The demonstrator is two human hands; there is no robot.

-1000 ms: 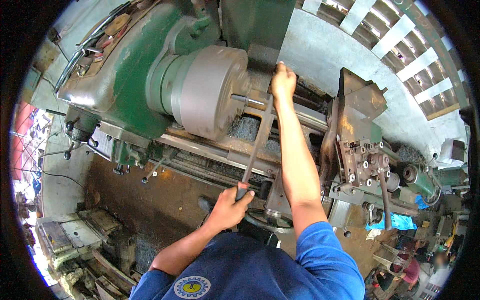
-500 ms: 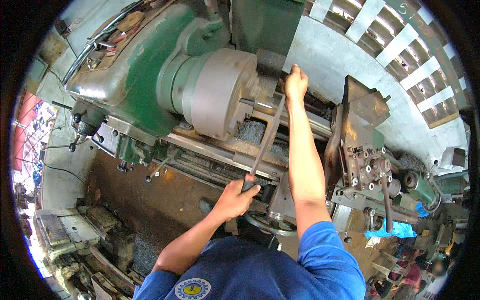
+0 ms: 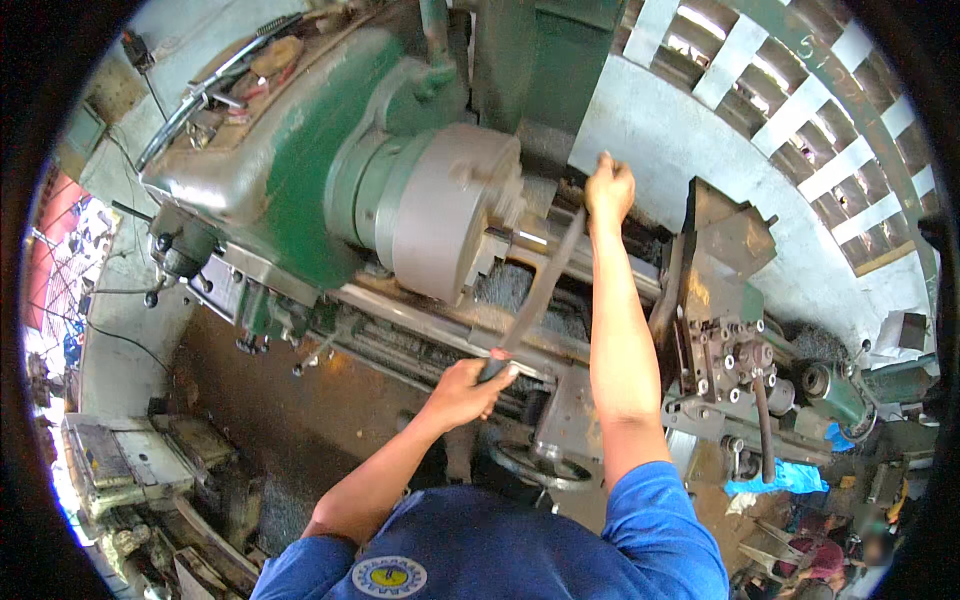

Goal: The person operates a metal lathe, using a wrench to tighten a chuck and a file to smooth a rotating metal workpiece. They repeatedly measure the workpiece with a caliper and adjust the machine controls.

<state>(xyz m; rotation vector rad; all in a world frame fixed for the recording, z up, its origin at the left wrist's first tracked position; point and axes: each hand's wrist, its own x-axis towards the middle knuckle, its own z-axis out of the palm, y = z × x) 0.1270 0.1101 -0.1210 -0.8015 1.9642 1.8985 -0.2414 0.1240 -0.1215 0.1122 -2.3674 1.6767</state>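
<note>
A long flat metal file (image 3: 545,285) lies slantwise across a shiny round metal bar (image 3: 530,241) that sticks out of the lathe chuck (image 3: 440,215). The chuck's jaws are blurred as if turning. My left hand (image 3: 462,393) is closed around the file's dark handle, on the near side of the lathe bed. At the far side, my right hand (image 3: 609,190) is closed at the file's tip, its arm stretched over the bed. The fingers partly hide the tip. Whether the file touches the bar is hard to make out.
The green headstock (image 3: 300,170) carries loose tools on top. Right of my right arm stands the carriage with its tool post (image 3: 735,355). A handwheel (image 3: 540,465) sits near my body. Metal chips (image 3: 503,287) lie below the bar. Another person (image 3: 820,555) is at the lower right.
The view has shifted, so the lathe appears lower. My left hand and the file handle have moved slightly away from my body. Both hands keep their hold on the file.
</note>
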